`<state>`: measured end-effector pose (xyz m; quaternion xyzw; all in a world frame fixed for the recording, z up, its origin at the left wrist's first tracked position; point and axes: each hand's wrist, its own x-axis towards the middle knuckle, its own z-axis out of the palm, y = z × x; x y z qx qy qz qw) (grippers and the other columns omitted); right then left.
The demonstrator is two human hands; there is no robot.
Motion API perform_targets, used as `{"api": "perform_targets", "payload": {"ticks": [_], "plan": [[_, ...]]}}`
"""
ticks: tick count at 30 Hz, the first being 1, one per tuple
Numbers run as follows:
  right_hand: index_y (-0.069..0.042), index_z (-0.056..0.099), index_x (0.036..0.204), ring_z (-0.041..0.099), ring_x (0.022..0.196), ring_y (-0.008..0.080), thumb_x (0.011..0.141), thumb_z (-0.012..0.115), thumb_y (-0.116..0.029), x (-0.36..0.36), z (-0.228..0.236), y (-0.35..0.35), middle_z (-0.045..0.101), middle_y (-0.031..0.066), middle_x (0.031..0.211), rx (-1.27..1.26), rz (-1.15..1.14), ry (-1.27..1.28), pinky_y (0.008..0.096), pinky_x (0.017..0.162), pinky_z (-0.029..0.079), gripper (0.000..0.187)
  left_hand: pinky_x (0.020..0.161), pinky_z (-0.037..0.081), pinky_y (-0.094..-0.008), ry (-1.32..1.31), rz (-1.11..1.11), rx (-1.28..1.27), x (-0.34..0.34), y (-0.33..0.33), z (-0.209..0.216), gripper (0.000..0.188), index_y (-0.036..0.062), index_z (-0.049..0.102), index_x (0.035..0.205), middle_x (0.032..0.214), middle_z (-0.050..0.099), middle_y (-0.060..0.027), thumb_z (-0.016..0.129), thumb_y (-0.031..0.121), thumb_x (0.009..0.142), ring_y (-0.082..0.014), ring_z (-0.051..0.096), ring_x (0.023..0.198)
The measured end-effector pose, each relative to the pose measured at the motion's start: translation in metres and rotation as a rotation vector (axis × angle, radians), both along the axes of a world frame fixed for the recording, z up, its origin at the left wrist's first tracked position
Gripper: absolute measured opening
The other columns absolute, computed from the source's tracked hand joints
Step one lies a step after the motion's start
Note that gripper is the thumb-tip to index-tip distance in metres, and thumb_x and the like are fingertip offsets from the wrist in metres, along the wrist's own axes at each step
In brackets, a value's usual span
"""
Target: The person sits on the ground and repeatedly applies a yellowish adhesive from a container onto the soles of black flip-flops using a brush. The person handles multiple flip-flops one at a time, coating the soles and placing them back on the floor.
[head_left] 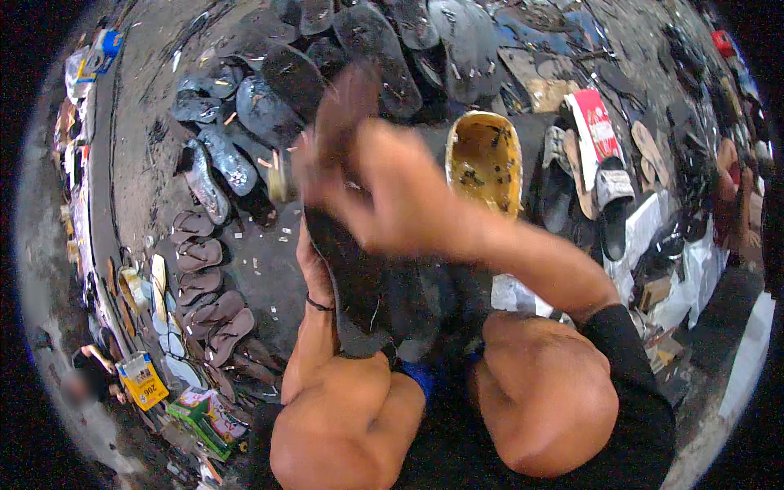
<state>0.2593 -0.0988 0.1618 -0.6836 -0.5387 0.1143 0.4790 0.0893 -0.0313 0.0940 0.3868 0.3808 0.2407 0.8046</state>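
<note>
Head view: both hands (359, 188) grip a dark sole (359, 286) above crowded floor.

Dim, flat light; moving hands motion-blurred; heavy fisheye bending, black vignette at rim.

sole in the hands (359, 278): was black
bowl (483, 159): was yellow, speckled dark inside
stacked soles (200, 278): were brown
sandal pile (245, 106): was dusty grey-black
small box (143, 380): was yellow
wristband (318, 305): was black

Street cobbler's spot w/ piled sandal soles (245, 114) & yellow glue tub (483, 159).
</note>
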Motion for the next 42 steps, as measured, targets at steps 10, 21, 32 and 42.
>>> {"api": "perform_targets", "payload": {"ticks": [10,21,32,42], "plan": [[-0.004,0.070,0.105,0.074,0.082,0.0284,0.088,0.072,-0.013,0.064,-0.029,0.017,0.075,0.0136,0.090,0.214,-0.087,0.423,0.0373,0.077,0.058,0.019,0.103,0.049,-0.0436,-0.236,-0.025,0.131,-0.031,0.029,-0.017,0.058,0.0014,0.049,0.140,0.135,0.059,-0.0158,0.039,0.045,0.103,-0.0285,0.060,0.118],[-0.001,0.072,0.104,0.070,0.088,0.0161,0.091,0.073,-0.018,0.045,-0.077,-0.089,0.075,0.0092,0.097,-0.122,-0.328,0.238,0.0362,0.082,0.054,0.022,0.099,0.050,-0.0429,0.109,0.231,-0.178,-0.101,0.020,-0.063,0.053,-0.0029,0.052,0.135,0.128,0.062,-0.0178,0.034,0.037,0.106,-0.0292,0.063,0.112],[-0.002,0.070,0.106,0.070,0.075,0.0322,0.088,0.073,-0.024,0.057,-0.048,-0.210,0.072,0.0191,0.090,-1.196,-0.082,-0.066,0.0411,0.072,0.056,0.029,0.076,0.059,-0.0385,0.119,0.008,-0.335,-0.109,-0.011,-0.023,0.049,0.0015,0.057,0.131,0.109,0.068,-0.0160,0.036,0.038,0.106,-0.0281,0.069,0.091],[-0.005,0.062,0.124,0.069,0.092,0.0156,0.095,0.071,-0.020,0.059,-0.017,-0.107,0.070,0.0044,0.108,-0.110,-0.129,1.450,0.0304,0.074,0.055,0.034,0.069,0.056,-0.0445,-0.729,-0.315,-0.628,-0.039,0.072,-0.083,0.045,0.0098,0.064,0.120,0.090,0.069,-0.0090,0.046,0.047,0.101,-0.0282,0.065,0.077]]}}
